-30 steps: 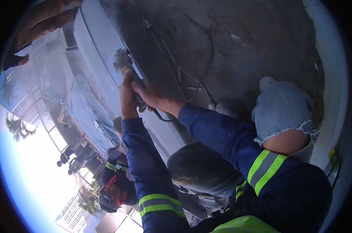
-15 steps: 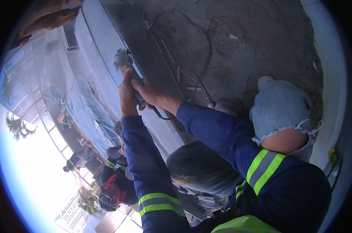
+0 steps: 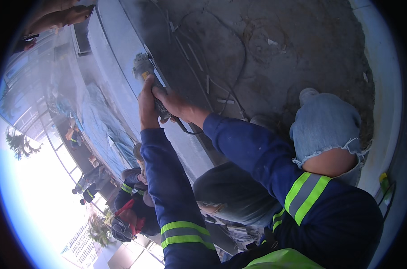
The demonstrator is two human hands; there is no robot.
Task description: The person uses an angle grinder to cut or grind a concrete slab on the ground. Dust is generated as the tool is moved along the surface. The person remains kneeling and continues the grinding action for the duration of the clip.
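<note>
While both hands grip it: the angle grinder (image 3: 145, 67) sits with its head against the top edge of the pale concrete ledge (image 3: 118, 85), dust hazing the air to the left.
Left hand (image 3: 147, 105): fingers wrapped closed around the tool body just behind the head, forearm in a blue sleeve with a reflective band running up from the lower edge.
Right hand (image 3: 174, 103): fingers closed on the rear handle, touching the left hand, the wrist bent toward the ledge.
Power cord (image 3: 232, 85): leaves the rear of the grinder below the right wrist and loops across the rough concrete floor (image 3: 293, 49) beyond.
Doing the step well: in my judgement, the 2 hands should stay firm and close together, the disc should meet the edge at a steady shallow angle, the cord should trail behind the wrists away from the disc, and the bent knee in torn denim (image 3: 326, 130) should stay clear of the cutting line.
Below the ledge: other workers in blue clothing with reflective bands (image 3: 131, 188) stand well under the edge, so falling grit is a risk.
Hard to make out: the disc itself is probably hidden behind the guard and the dust; I cannot tell whether it is spinning.
Cut off: the fisheye rim bends the ledge and crops the person's torso at the lower edge.
</note>
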